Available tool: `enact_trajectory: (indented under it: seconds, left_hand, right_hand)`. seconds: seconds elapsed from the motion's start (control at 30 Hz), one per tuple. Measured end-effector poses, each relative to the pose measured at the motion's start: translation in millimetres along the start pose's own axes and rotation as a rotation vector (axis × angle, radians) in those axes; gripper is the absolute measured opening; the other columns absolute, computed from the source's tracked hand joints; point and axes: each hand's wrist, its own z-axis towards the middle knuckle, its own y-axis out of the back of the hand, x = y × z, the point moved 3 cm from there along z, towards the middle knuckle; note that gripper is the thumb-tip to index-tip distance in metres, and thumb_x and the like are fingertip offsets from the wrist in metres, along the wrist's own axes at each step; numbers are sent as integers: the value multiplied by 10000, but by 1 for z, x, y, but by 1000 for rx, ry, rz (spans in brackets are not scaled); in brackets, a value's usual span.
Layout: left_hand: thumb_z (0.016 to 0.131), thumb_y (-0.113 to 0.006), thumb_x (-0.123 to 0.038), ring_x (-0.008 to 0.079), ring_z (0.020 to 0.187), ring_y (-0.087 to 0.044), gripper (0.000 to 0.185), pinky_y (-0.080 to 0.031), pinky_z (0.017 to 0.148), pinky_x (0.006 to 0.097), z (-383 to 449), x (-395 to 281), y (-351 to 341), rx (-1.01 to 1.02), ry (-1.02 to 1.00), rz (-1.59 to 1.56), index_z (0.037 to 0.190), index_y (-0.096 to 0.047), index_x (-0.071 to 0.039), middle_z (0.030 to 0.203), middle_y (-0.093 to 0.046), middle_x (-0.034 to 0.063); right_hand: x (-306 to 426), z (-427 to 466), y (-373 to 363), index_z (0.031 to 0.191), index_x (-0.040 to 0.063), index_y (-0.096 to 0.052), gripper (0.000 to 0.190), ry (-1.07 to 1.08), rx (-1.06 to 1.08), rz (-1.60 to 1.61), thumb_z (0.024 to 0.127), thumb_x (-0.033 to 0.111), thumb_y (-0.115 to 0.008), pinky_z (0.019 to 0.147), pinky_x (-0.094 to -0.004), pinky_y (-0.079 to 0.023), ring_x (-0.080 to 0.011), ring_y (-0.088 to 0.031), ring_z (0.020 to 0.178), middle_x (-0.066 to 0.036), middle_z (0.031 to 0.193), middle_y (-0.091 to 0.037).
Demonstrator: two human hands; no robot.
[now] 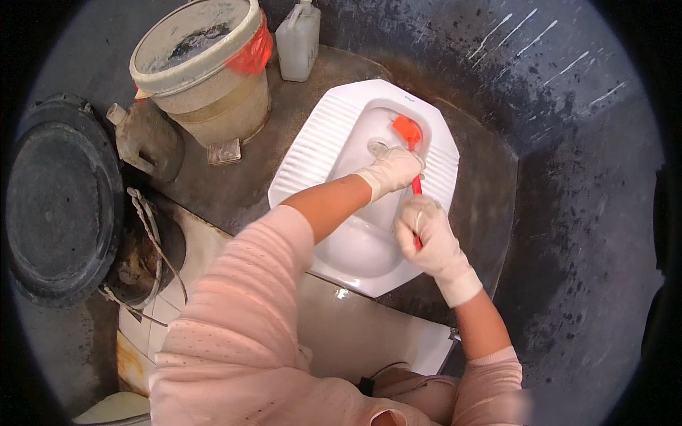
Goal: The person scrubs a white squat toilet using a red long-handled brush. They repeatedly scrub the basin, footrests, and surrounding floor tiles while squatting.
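Note:
A white ceramic squat toilet (367,234) is set in the dark floor in front of me. Both my hands wear pale gloves and grip one red-handled toilet brush (407,130). My left hand (397,166) closes around the handle just below the orange-red head, over the basin. Lower on the same handle, my right hand (426,229) is wrapped in a fist, with the handle's red end showing beneath it. The brush head lies at the basin's upper right wall, beside the round drain hole (378,146), which my left hand partly hides.
A stained bucket (213,106) with a red bag at its rim stands at upper left, between a whitish jug (298,45) and a dirty jug (146,141). A black round lid (61,207) and a rope-handled bucket (138,266) are at left. Dark walls (575,202) enclose the right side.

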Motion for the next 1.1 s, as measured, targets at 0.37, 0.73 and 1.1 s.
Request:
enact_trajectory:
  seconds: [0.37, 0.73, 1.1]
  left_hand:
    - [853, -633, -409, 261, 751, -674, 336, -506, 708, 378, 28, -4, -24, -65, -133, -784, 894, -715, -85, 776, -696, 110]
    - [824, -650, -327, 199, 617, -646, 268, -491, 591, 332, -69, -111, 66, 177, -211, -957, 780, -724, -73, 648, -664, 84]
    - [740, -738, -209, 282, 686, -608, 198, -484, 661, 356, -96, -45, 17, 111, -552, -670, 645, -631, -72, 651, -605, 96]
  right_hand:
    - [26, 34, 84, 628, 36, -566, 296, -343, -407, 180, 907, 132, -542, 524, -252, -389, -81, -473, 520, -17, 548, -534]
    - [94, 13, 136, 569, 97, -467, 351, -213, -623, 351, 903, 179, -538, 471, -314, -446, -138, -401, 401, 0, 451, -366]
    - [137, 8, 1, 577, 109, -433, 326, 84, -28, -1, 687, 128, -740, 430, -353, -381, -249, -479, 468, -62, 535, -437]
